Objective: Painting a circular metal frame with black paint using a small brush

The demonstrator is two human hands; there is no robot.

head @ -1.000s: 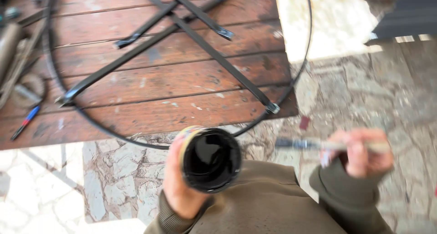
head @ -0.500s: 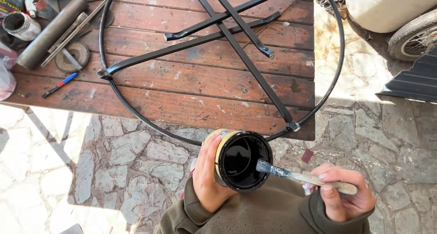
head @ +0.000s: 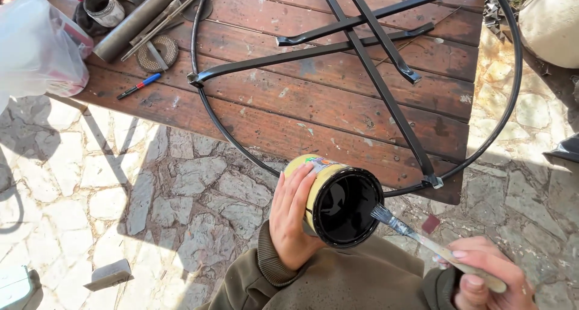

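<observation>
Tilting the paint can (head: 338,204) toward me in my left hand (head: 294,216), whose grip is wrapping its side, I am pinching the brush (head: 422,237) in my right hand (head: 485,280), bristles touching the can's rim. Tipped this far over my lap, black paint could be spilling onto my sleeve (head: 265,274), or dripping off the bristles onto the stone floor (head: 151,207) short of the tabletop (head: 313,111).
</observation>
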